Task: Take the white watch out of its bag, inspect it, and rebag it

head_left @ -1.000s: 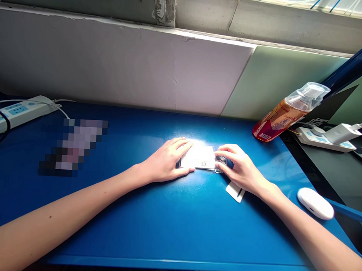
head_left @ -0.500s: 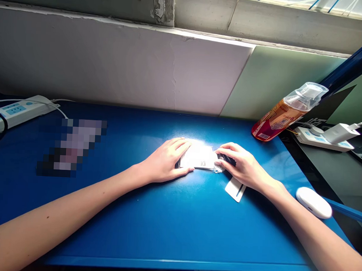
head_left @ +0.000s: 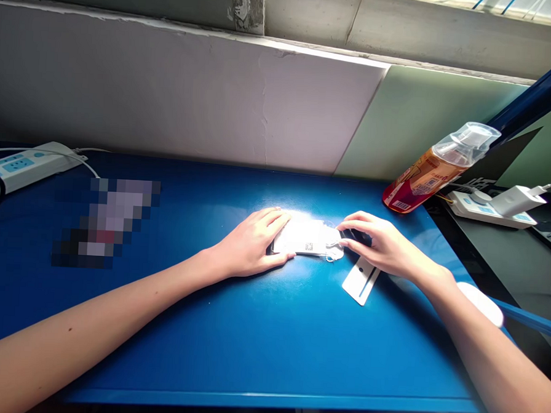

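Observation:
A flat white packet [head_left: 307, 239] with a small printed code lies in a bright patch of light on the blue table [head_left: 250, 341]. My left hand [head_left: 250, 242] lies over the packet's left end, fingers curled along its edge, holding it down. My right hand [head_left: 377, 244] is at the packet's right end, fingers bent and pinching a crumpled clear film [head_left: 334, 253] there. What lies under the right fingers is dark and partly hidden. A small white card [head_left: 361, 281] with a dark stripe lies on the table just below my right hand.
An orange bottle [head_left: 432, 171] with a clear cap leans at the back right. Power strips sit at the far left [head_left: 16, 165] and far right [head_left: 485, 208], the right one with a charger. A white oval case [head_left: 485, 304] lies behind my right forearm. A blurred object [head_left: 103, 222] lies left.
My right hand has moved right and up along the packet's end, uncovering the white card. The packet's right edge now looks crumpled. My left hand has stayed in place.

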Available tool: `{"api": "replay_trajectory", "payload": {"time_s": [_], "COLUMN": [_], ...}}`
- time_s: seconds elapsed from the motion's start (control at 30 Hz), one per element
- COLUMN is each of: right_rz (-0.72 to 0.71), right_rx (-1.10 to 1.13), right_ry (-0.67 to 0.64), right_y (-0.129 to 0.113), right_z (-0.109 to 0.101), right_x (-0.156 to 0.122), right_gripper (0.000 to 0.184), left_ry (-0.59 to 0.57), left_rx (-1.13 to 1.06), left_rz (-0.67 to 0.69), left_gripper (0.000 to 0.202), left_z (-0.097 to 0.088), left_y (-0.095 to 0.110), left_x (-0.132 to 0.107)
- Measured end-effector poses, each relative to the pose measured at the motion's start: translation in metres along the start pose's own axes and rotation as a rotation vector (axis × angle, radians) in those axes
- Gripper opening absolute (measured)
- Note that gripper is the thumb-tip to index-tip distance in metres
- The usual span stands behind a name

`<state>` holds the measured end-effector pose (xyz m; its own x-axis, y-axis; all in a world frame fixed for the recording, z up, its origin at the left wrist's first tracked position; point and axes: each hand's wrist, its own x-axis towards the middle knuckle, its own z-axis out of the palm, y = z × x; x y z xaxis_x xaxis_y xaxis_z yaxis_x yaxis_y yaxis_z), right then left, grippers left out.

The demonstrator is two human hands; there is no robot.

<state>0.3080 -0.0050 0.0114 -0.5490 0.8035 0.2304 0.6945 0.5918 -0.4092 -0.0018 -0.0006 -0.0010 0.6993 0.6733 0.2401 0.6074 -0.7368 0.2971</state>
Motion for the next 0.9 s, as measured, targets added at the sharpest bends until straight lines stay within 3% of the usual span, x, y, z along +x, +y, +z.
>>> {"api": "replay_trajectory", "payload": {"time_s": [0.17, 0.23, 0.53, 0.9], "right_rz": [0.021, 0.029, 0.071, 0.063], "right_rx": [0.036, 0.041, -0.038, -0.176], "right_ry": [0.063, 0.063, 0.126, 0.051], "right_y": [-0.006, -0.009, -0.023, -0.008], "right_z": [0.004, 0.009, 0.028, 0.006], "right_x": [0.000, 0.000, 0.002, -0.001], "right_gripper": [0.056, 0.060, 0.038, 0.038], "left_ry": [-0.008, -0.012, -0.009, -0.003], "left_rx": [-0.017, -0.013, 0.016, 0.005], "left_rz": [-0.004, -0.004, 0.006, -0.018], "left_gripper": [0.066, 0.066, 0.067, 0.065], "left_z": [0.000, 0.000, 0.001, 0.001], "left_y": [0.000, 0.000, -0.001, 0.000], "left_x": [0.000, 0.000, 0.000, 0.000]}}
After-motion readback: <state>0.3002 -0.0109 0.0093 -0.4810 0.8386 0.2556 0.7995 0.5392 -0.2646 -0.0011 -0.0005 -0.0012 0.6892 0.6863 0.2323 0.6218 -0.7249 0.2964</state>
